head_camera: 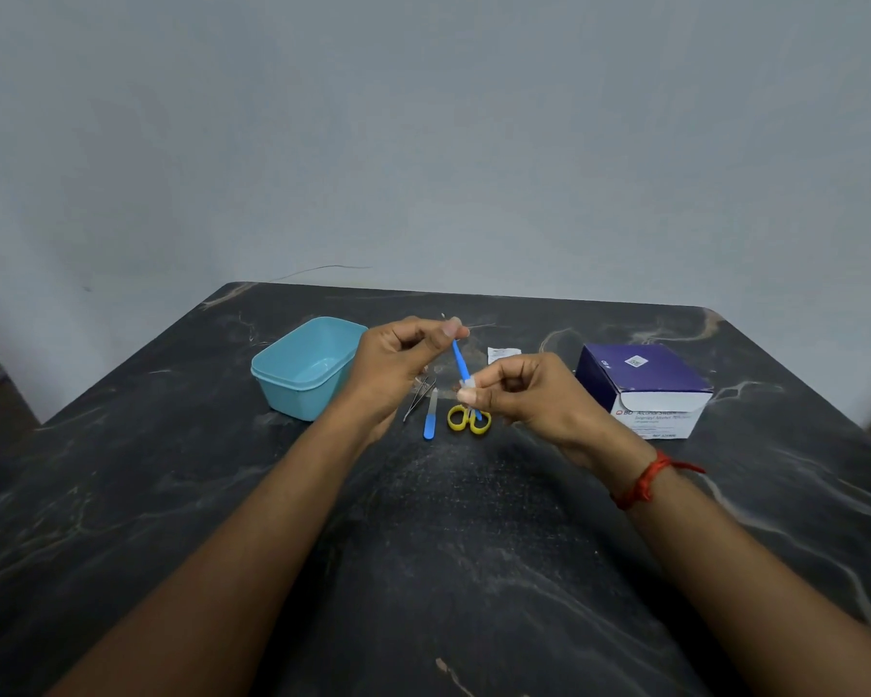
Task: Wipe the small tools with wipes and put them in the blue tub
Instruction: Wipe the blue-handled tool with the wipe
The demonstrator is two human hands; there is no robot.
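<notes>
Head view shows your left hand (pixel 403 359) raised above the middle of the dark marbled worktop (pixel 473 545). Its grip is closed to a tight pinch, thumb and fingertips on the upper end of a thin blue-handled tool (pixel 458 359), which slants down toward your right hand (pixel 524 389). That grip is also closed to a pinch, folding a small white wipe (pixel 468 383) around the lower part of the tool. A red thread (pixel 644 480) circles your right wrist.

Below your hands, on the worktop, lie a pair of metal tweezers (pixel 420 398), a blue-handled file (pixel 430 417) just beside them, and yellow-handled scissors (pixel 466 419) next to the file.

The blue tub (pixel 308 367) stands left of centre, toward the far edge, with its mouth up and your left wrist close to its right wall. A torn white wipe packet (pixel 503 353) lies nearer the far edge, behind your right hand. A purple and white swab box (pixel 644 384) sits toward the right edge, well apart from the tub.
</notes>
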